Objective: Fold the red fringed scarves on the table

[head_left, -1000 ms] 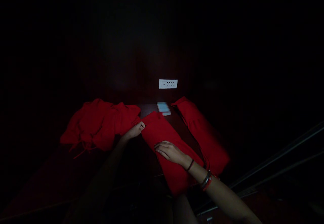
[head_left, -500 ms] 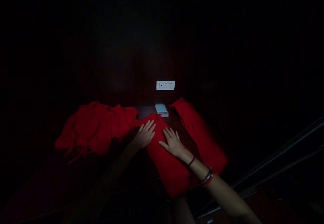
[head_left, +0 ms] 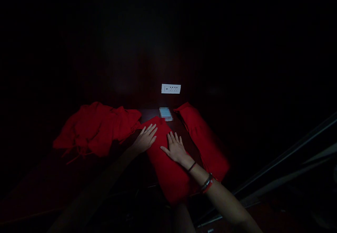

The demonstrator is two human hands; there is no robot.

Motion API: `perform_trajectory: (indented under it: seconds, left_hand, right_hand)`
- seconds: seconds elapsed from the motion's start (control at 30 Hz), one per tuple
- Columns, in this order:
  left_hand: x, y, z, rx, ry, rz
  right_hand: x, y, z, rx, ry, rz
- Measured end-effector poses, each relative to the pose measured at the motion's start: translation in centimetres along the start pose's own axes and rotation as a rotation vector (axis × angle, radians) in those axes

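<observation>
A red scarf [head_left: 170,177], folded into a long flat strip, runs from the middle of the dark table toward me, its near end hanging past the edge. My left hand [head_left: 145,140] lies flat on its left side near the far end, fingers stretched out. On the right side of the strip my right hand [head_left: 176,151] also rests flat, fingers spread and thumb apart. Neither hand grips anything. A crumpled red scarf [head_left: 100,131] with fringe strands is heaped at the left, its edge by the folded one. Another folded red scarf [head_left: 205,138] lies to the right.
A small pale-blue item [head_left: 165,113], blurred by pixels, lies at the back of the table [head_left: 150,113]. Above it a white socket plate [head_left: 171,88] is on the dark wall. Metal-looking rails [head_left: 286,155] slant at the right. Much of the surroundings is too dark to make out.
The whole view has shifted slightly, so everything appears a little further left. Both hands stay flat on the folded scarf, with little movement over it.
</observation>
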State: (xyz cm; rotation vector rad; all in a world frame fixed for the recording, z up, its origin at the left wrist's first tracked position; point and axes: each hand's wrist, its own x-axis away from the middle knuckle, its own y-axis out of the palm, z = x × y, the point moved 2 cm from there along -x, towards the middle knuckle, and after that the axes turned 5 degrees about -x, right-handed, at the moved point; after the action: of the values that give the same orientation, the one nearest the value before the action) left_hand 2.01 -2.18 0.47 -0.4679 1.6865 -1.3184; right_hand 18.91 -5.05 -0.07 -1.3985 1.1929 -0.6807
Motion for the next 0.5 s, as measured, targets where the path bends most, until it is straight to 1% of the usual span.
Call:
perform_trajectory:
  seconds: [0.1, 0.17, 0.23, 0.3, 0.33, 0.37, 0.43, 0.47, 0.5]
  left_hand:
    - [1.0, 0.7, 0.0, 0.016, 0.065, -0.048]
    - [1.7, 1.2, -0.5, 0.017, 0.065, -0.087]
    - [2.1, 1.3, -1.1, 0.009, 0.035, -0.105]
    - [2.1, 0.8, -1.8, 0.005, -0.039, -0.091]
    - [1.9, 0.5, -2.2, 0.009, -0.105, -0.07]
    - [1.7, 0.0, -2.7, 0.02, -0.199, -0.039]
    - [1.4, -0.8, -3.5, 0.081, -0.457, 0.013]
    - [1.4, -1.2, -3.8, 0.143, -0.592, 0.01]
    - [1.4, -1.4, -4.0, 0.244, -0.72, -0.025]
  right_hand:
    - [0.7, 1.0, 0.6, 0.007, 0.028, -0.012]
    - [1.2, 1.4, 1.1, -0.007, 0.023, -0.028]
    - [1.2, 1.0, 1.7, -0.064, 0.014, -0.07]
    - [0.4, -0.1, 2.5, -0.183, 0.022, -0.084]
    - [-0.3, -0.9, 3.0, -0.259, 0.035, -0.062]
    - [-1.2, -1.8, 3.6, -0.341, 0.058, -0.021]
    - [-3.3, -3.5, 4.8, -0.505, 0.133, 0.08]
    - [-4.4, -4.2, 5.4, -0.578, 0.18, 0.107]
    - [-5.5, -4.6, 5.9, -0.632, 0.218, 0.117]
